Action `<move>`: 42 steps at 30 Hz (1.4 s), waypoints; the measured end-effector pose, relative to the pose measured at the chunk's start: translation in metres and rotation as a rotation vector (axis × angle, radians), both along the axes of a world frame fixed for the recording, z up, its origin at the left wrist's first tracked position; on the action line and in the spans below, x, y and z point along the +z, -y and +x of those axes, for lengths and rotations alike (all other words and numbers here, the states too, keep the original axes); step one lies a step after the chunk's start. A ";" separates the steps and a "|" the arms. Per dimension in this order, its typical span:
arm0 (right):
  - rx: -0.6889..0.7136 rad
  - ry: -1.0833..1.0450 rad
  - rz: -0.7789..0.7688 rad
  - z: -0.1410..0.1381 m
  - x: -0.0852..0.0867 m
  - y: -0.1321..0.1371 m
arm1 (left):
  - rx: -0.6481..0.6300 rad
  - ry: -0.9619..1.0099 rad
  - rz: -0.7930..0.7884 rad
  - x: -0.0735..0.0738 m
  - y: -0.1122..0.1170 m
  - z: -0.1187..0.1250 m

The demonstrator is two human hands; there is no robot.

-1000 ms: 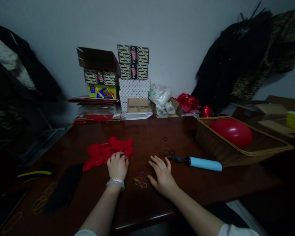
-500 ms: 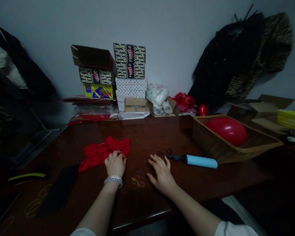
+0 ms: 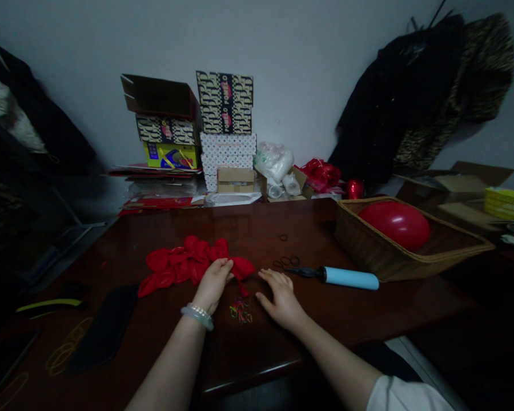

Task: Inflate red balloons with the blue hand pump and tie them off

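Left hand (image 3: 213, 285) gripping red balloons (image 3: 175, 265), right hand (image 3: 282, 299) beside colored rubber bands (image 3: 240, 311)

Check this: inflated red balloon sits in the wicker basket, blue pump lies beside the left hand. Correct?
Not quite. The head view shows the blue hand pump beside the right hand, not the left. The inflated red balloon does sit in the wicker basket.

There are one left hand (image 3: 213, 285), one right hand (image 3: 281, 299), one bracelet (image 3: 197, 317), one wicker basket (image 3: 368, 245), one inflated red balloon (image 3: 394, 225), one hand pump (image 3: 346, 278) and three boxes in the left stack (image 3: 167, 123); the limp red balloons (image 3: 175, 268) are too bunched to count.
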State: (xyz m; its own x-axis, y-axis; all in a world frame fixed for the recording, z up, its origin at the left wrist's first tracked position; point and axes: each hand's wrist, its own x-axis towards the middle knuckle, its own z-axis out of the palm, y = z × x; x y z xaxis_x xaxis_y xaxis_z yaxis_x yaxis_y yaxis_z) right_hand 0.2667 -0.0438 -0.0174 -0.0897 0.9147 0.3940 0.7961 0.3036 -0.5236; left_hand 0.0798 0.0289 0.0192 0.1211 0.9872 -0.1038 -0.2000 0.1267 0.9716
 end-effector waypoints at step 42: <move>0.185 -0.648 -0.432 -0.005 0.062 -0.003 | -0.168 0.553 -0.314 0.016 0.051 0.061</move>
